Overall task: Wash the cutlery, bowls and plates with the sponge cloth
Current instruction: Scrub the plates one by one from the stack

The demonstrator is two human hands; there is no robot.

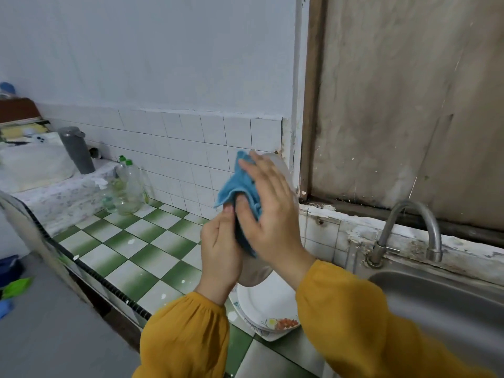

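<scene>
Left hand (221,246) grips the round white plate (283,170) upright above the green-tiled counter (141,255). Right hand (270,214), fingers straight, presses the blue sponge cloth (240,186) against its face. Stacked white plates (267,304) lie below, so washing is judged unfinished.

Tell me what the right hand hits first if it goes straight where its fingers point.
The right hand lies flat on the blue cloth against the upright plate, fingers pointing up-left. Beyond the cloth's top edge, probably the white tiled wall; depth unclear.
</scene>
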